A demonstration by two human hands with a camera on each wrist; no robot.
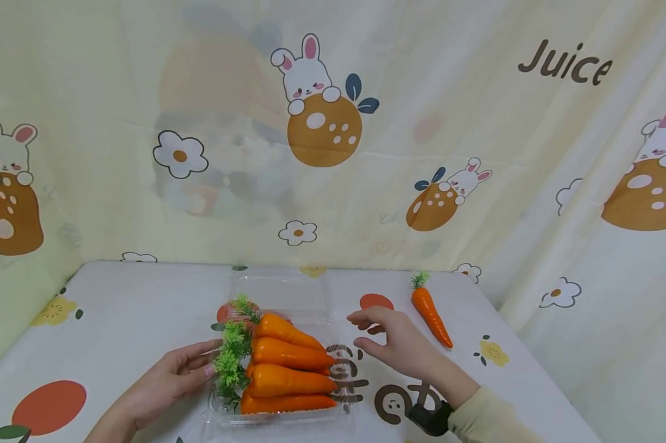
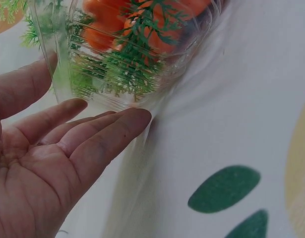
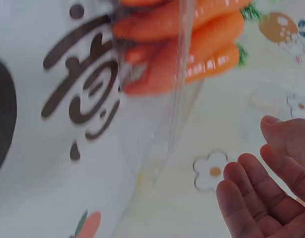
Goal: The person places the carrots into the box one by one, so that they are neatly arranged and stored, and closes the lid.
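Observation:
A clear plastic box [image 1: 280, 421] holds several toy carrots [image 1: 293, 378], orange with green frilly tops [image 1: 230, 363] pointing left. Its transparent lid [image 1: 283, 292] lies folded back toward the curtain. At the box's left end is my left hand [image 1: 175, 375]. In the left wrist view its fairly straight fingers [image 2: 115, 134] touch the bottom edge of the box, the thumb beside the rim. My right hand [image 1: 388, 338] hovers to the right of the box, fingers loosely bent and holding nothing. Beyond it a single carrot [image 1: 431, 317] lies on the table.
A white printed cloth [image 1: 144, 307] covers the table. Behind and at both sides hangs a pale curtain [image 1: 228, 203] with rabbit and flower prints. On my right wrist is a dark band [image 1: 431, 419].

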